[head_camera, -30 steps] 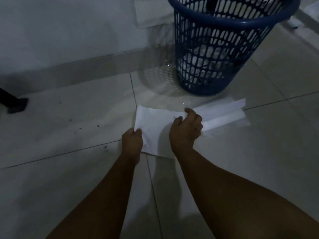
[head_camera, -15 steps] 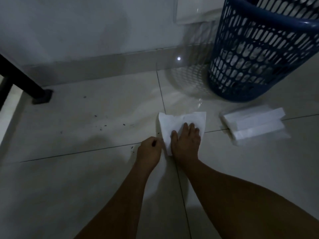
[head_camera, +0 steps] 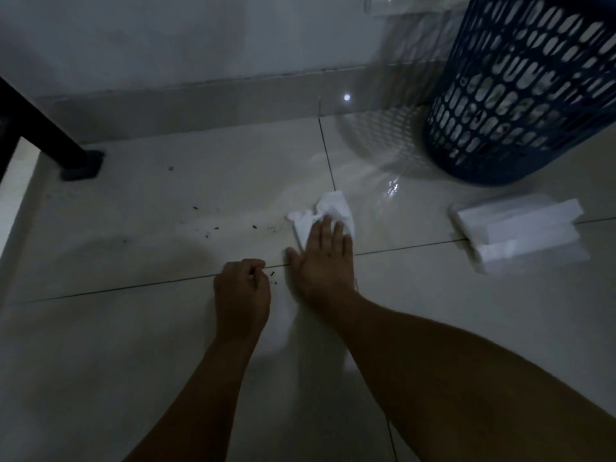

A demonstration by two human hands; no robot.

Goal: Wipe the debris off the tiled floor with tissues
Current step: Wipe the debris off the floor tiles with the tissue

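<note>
1. Wiping, by the look of it: pressing a crumpled white tissue [head_camera: 328,208] onto the tiled floor [head_camera: 166,345] with the right hand [head_camera: 321,261], just right of the frame's centre, beside a crossing of tile joints.
2. Laying the right fingers [head_camera: 325,233] straight and close together over the near half of the tissue, with the thumb splayed toward the left of the frame on bare tile. Bunching the far edge of the paper up beyond the fingertips.
3. Resting the left hand [head_camera: 241,288] just below and left of the right, clear of the tissue. Curling its fingers into a loose fist with the thumb against the forefinger, and showing nothing held.
4. Probably sitting early in the job: leaving the debris [head_camera: 233,228], dark specks, strewn left of the tissue across the centre-left, with a few more between the two hands near the joint line.
5. Likely calling next for a flat, firm sweep toward the left of the frame, herding the specks ahead of the paper without scattering them, then a pass over the crumbs by the left knuckles.
6. Waiting at the right edge: a stack of spare tissues [head_camera: 520,235], with a blue basket [head_camera: 520,95] in the upper right.
7. Finding no readable writing, brand or label anywhere in this dim light.
</note>
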